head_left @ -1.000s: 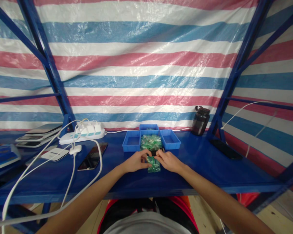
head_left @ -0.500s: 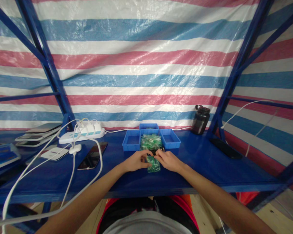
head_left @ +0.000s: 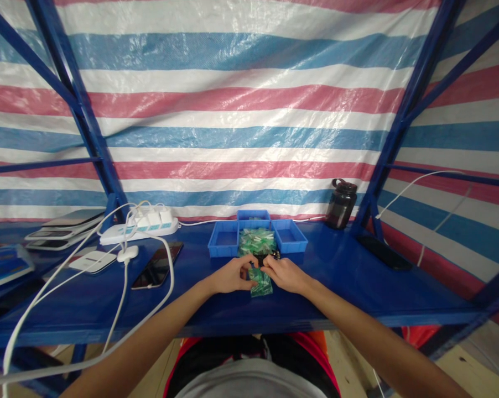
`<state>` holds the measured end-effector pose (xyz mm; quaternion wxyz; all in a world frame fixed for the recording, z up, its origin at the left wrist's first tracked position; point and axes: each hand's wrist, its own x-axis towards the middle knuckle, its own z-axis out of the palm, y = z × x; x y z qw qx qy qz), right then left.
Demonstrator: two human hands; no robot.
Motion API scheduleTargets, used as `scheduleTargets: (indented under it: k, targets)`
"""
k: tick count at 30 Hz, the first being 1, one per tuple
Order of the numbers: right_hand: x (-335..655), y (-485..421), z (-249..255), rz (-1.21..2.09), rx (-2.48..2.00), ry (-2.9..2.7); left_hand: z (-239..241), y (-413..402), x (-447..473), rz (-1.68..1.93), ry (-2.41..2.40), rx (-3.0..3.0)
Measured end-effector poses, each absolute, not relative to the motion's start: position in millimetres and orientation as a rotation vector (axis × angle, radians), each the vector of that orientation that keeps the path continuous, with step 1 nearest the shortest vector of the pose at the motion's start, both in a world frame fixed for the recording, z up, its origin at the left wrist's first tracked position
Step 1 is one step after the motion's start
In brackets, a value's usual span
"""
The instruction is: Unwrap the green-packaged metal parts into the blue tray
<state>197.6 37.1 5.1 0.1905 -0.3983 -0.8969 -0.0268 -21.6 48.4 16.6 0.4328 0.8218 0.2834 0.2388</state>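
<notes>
A small green plastic packet (head_left: 261, 283) hangs between my hands over the front of the blue table. Thumb and fingers of my left hand (head_left: 235, 275) pinch its left side. My right hand (head_left: 286, 273) is closed at its upper right corner, the fingertips bent inward. Just beyond my fingers stands a blue bin (head_left: 254, 224) heaped with green and clear packets (head_left: 258, 241). Small dark and brassy bits (head_left: 276, 255) show behind my right fingers, too small to make out.
Blue trays stand left (head_left: 223, 239) and right (head_left: 291, 236) of the heap. A white power strip (head_left: 150, 224) with cables, a phone (head_left: 158, 266) and a white device (head_left: 93, 261) lie to the left. At the back right is a dark bottle (head_left: 341, 204); a black object (head_left: 384, 252) lies near it.
The green packet has shifted slightly down and left and tilted a little, with both hands still at its upper part. Everything else stays in place.
</notes>
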Motion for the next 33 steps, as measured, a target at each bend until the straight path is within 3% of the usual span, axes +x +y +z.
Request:
scheduleTargets:
  k: [23, 33]
  targets:
    - [196.0, 38.6, 1.7, -0.229, -1.114, -2.616, 14.3, 49.3, -20.9, 0.557, 0.688, 2.065]
    - [198.5, 38.7, 5.5, -0.104, -1.137, -2.539, 16.9, 47.7, -20.0, 0.593, 0.689, 2.014]
